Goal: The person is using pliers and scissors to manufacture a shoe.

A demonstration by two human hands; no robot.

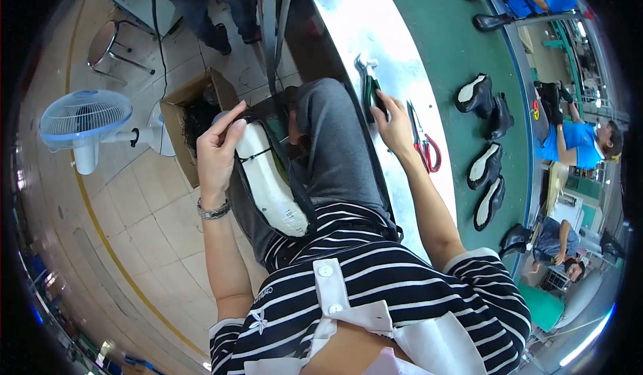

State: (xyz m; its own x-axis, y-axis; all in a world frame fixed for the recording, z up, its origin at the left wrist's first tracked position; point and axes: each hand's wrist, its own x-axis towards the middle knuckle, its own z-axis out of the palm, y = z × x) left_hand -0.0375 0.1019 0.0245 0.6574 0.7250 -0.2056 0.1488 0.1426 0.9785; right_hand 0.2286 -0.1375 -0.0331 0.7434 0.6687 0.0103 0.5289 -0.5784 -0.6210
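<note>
An unfinished black shoe (264,170) lies across my lap, its white underside facing up and a dark cord crossing it. My left hand (222,140) grips its far end, with the thumb on the white edge and the fingers curled at the side. To the right, my right hand (394,123) is on the metal bench, its fingers and thumb closed about the dark green handles of metal pliers (366,73). Their metal head points away from me. Just right of that hand lie scissors (427,148) with red handles.
The shiny bench (388,13) runs along my right. Beyond it, several black shoes (483,167) stand on a green belt (435,46), with people seated past them. At left are a cardboard box (177,117), a fan (87,120) and a stool (104,43).
</note>
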